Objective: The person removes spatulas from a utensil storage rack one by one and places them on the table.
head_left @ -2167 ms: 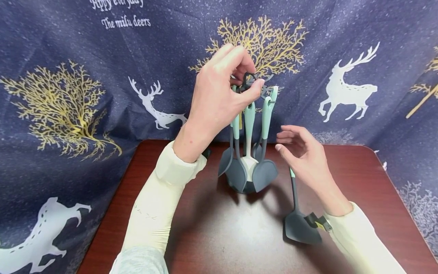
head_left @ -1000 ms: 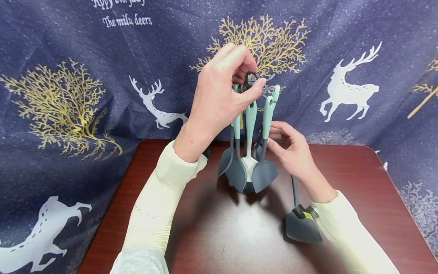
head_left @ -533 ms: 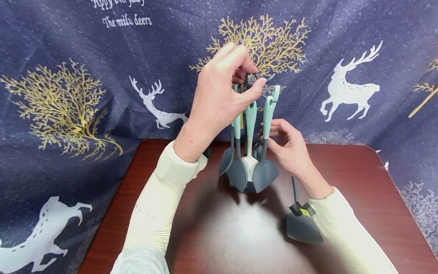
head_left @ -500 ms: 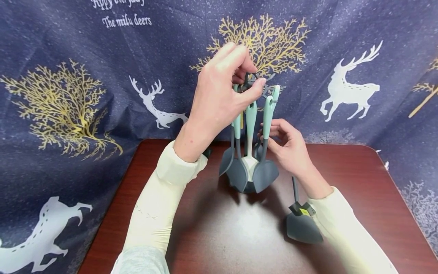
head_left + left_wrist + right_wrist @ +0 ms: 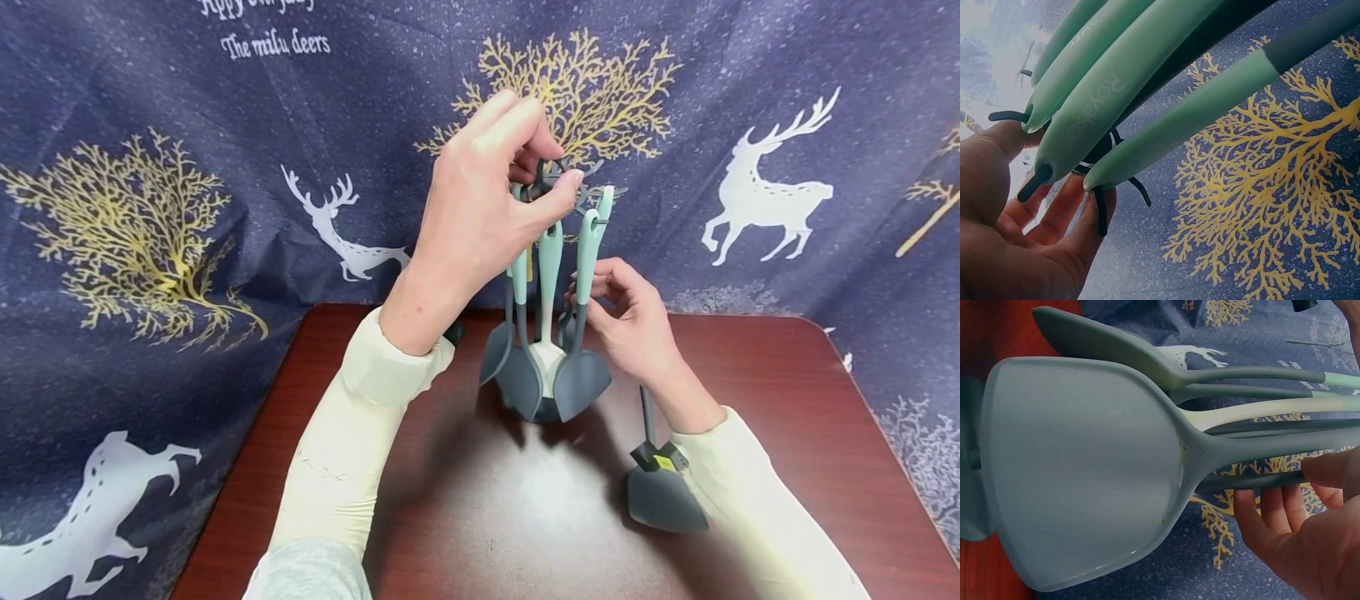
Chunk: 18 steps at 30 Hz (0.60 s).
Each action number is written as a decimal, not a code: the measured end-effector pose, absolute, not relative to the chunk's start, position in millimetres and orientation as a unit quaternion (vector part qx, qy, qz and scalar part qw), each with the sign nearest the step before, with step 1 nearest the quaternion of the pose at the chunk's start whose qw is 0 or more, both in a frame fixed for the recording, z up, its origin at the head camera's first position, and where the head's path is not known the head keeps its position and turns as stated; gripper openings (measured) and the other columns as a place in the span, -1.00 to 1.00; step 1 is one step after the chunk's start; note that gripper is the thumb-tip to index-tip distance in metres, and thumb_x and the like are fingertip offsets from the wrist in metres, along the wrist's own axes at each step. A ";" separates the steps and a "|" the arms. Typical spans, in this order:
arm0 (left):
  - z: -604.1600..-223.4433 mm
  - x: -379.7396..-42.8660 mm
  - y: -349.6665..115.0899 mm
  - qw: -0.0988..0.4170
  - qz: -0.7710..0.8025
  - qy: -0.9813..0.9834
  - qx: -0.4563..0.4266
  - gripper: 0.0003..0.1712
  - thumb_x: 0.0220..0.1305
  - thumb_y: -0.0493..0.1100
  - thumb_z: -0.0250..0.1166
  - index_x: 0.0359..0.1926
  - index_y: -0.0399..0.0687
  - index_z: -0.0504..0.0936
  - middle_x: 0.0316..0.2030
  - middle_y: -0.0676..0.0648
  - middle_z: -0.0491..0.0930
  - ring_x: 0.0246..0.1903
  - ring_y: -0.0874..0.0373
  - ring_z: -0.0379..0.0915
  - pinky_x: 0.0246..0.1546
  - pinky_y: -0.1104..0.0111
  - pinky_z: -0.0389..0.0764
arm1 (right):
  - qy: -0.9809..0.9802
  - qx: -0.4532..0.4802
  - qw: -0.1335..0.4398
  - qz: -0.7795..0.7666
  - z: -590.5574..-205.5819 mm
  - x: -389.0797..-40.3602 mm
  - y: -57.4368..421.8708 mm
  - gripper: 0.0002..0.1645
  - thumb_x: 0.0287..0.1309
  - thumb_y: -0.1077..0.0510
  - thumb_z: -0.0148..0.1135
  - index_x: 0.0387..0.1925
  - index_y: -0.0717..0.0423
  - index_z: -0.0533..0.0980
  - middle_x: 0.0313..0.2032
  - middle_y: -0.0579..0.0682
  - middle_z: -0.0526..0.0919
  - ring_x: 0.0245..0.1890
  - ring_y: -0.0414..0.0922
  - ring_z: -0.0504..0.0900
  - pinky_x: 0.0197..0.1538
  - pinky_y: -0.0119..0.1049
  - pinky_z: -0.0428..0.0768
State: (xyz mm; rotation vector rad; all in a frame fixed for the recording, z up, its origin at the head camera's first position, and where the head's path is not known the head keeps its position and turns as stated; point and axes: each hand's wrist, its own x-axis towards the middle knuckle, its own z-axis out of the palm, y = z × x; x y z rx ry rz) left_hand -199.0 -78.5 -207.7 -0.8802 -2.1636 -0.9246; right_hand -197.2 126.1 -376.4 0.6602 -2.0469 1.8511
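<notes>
A: Which step in hand, at a guess?

B: Looks like handling one hung utensil while steadying the rest. Pinches the stand (image 5: 541,173) by its top loop with the left hand (image 5: 480,192), thumb meeting curled fingers. Grips the rear utensil (image 5: 1254,481) by its thin shaft with the right hand (image 5: 633,321), behind the front turner (image 5: 582,385).

A: Calling for what next?

B: Probably for a firm left pinch against tipping, and for careful guiding of a handle hole on or off its hook; impossible to tell which. Best to avoid nudging the front turner, just beside the right fingertips.

A: Loose pieces?

B: One loose turner (image 5: 665,500), flat on the table (image 5: 450,517), partly under the right wrist.

A: And materials?

B: Below the left palm, mint handles (image 5: 1104,94), smooth, plastic-looking, tapering to rounded, pierced ends over slim black hooks (image 5: 1034,182). Between the hands and lower down, matte grey blades, perhaps silicone or nylon; broad, with softened corners. Among them, a cream utensil (image 5: 549,362). Under everything, glossy red-brown wood grain. Behind both hands, a creased, printed cloth (image 5: 390,108).
</notes>
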 end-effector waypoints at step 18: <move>-208.7 -199.0 -78.5 0.314 -0.348 -0.818 -0.334 -0.80 0.35 -0.12 0.42 -0.24 -0.14 0.61 -0.24 -0.03 0.47 -0.32 0.24 0.40 -0.17 0.44 0.48 | -0.718 0.220 0.163 0.640 -377.7 -195.6 127.1 -0.75 0.29 0.49 0.26 -0.03 0.32 0.63 -0.26 0.04 0.77 -0.20 0.02 0.76 -0.08 -0.38 0.73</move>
